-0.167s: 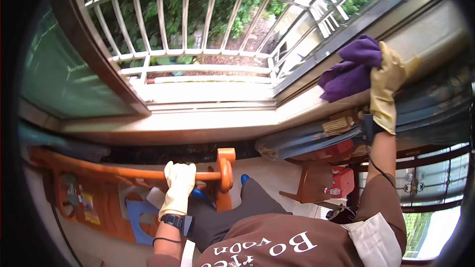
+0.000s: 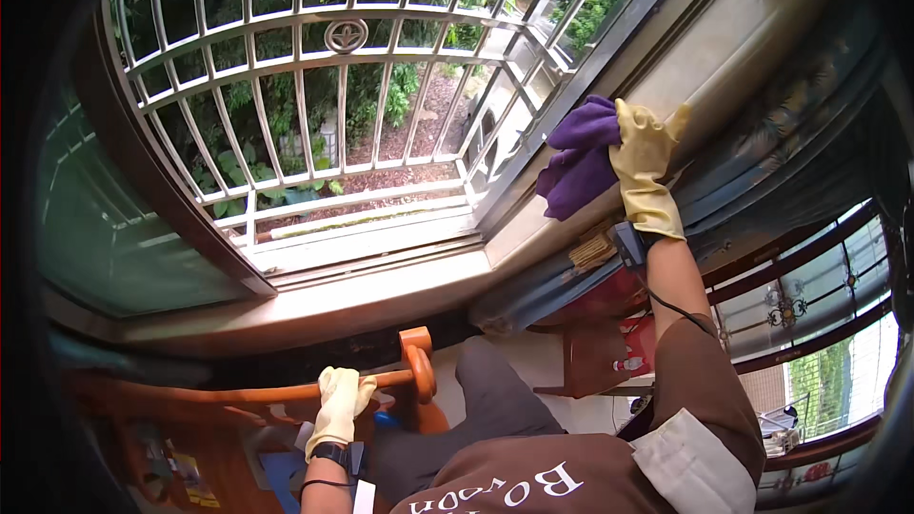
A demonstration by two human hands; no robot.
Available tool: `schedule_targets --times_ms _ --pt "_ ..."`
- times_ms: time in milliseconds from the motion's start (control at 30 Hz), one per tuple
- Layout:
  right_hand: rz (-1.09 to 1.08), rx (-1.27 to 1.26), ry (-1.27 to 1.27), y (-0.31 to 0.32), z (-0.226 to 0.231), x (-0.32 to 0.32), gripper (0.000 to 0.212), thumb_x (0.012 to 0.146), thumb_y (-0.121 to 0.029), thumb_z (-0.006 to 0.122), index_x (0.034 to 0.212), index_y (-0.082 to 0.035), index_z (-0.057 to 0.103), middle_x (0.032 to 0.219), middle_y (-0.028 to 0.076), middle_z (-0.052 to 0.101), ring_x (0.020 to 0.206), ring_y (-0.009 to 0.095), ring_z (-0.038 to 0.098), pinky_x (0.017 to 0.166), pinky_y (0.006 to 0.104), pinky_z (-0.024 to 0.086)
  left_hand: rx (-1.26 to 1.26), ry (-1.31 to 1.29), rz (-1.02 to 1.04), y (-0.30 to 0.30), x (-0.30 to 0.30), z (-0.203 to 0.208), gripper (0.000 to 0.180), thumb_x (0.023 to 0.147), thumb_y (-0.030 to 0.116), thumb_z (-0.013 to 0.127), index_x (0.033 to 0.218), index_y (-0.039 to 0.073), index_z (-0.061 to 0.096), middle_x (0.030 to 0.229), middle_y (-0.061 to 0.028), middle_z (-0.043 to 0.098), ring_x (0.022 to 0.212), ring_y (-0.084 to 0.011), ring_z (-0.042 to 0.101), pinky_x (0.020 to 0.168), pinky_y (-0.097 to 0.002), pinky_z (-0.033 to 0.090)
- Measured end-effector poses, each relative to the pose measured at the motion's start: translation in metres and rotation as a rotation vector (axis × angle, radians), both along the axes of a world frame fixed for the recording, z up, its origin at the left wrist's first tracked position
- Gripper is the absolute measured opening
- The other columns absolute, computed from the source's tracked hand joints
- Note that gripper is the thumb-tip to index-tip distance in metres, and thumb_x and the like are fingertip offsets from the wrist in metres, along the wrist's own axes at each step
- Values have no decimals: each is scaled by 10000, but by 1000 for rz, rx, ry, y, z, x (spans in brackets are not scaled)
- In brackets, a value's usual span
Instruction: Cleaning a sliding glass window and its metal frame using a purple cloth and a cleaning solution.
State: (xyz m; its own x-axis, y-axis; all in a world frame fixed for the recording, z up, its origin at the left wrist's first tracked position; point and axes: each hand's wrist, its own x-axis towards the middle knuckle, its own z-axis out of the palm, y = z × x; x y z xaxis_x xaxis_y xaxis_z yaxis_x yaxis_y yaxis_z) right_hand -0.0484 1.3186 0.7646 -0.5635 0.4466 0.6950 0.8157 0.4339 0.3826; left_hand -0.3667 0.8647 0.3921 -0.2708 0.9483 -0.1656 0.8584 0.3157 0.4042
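Note:
In a pale yellow rubber glove, my right hand (image 2: pixel 647 154) is raised to the window frame on the right, its fingers closed on a purple cloth (image 2: pixel 583 157). The cloth hangs bunched to the left of the glove, against the frame and inner wall (image 2: pixel 666 67); whether it presses on them I cannot tell. My left hand (image 2: pixel 340 405), gloved the same way, is wrapped round the top rail of an orange-brown wooden chair or bench (image 2: pixel 248 400) below the sill. Both wrists carry dark bands with small boxes.
A window sill (image 2: pixel 400 290) runs across the middle, with metal bars (image 2: pixel 314 124) beyond it. A brown-framed glass sash (image 2: pixel 124 200) stands at the left. Blue curtains (image 2: pixel 752 190) hang at the right, near a tan tassel-like piece (image 2: pixel 592 247). My legs (image 2: pixel 505 390) are beside the rail.
The view has turned and tilted, showing more of the window bars. My right hand with the cloth now appears farther left and slightly lower. My left hand keeps hold of the rail.

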Motion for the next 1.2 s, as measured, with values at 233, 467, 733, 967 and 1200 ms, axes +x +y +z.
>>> schedule_targets --times_ms 233,467,733,967,1200 --pt "146 -278 428 -5 -6 0 270 754 -156 737 1022 -165 709 947 99 688 973 323 659 858 441 527 -226 -12 -111 11 -14 2 425 853 512 742 857 89 783 871 -196 742 919 -375 729 851 -460 565" --pt "-14 -652 1216 -93 169 -8 313 958 -262 630 1064 19 721 897 58 667 813 196 596 751 354 476 -511 -144 -195 19 -33 12 522 848 568 719 1061 96 781 1075 -198 742 1088 -384 688 958 -442 535" --pt "138 330 1212 -66 393 -10 545 946 -356 660 1307 49 608 1323 290 621 1221 403 610 1013 399 498 215 -402 -84 -42 -46 48 275 950 259 599 1079 47 718 1082 -218 712 1041 -442 645 960 -496 512" --pt "-51 444 284 -52 433 -94 301 1007 -195 488 1223 -60 648 1297 177 660 1145 408 651 981 440 540 227 -276 347 -131 -68 -7 321 1047 262 510 1197 37 683 1209 -204 681 1149 -351 621 1037 -433 477" --pt "-171 274 192 -7 436 -96 224 890 -43 559 1011 -54 748 1131 158 723 1110 340 678 956 420 554 86 -373 420 -156 -72 83 321 1045 248 512 1234 49 677 1258 -194 667 1184 -347 608 1058 -423 467"
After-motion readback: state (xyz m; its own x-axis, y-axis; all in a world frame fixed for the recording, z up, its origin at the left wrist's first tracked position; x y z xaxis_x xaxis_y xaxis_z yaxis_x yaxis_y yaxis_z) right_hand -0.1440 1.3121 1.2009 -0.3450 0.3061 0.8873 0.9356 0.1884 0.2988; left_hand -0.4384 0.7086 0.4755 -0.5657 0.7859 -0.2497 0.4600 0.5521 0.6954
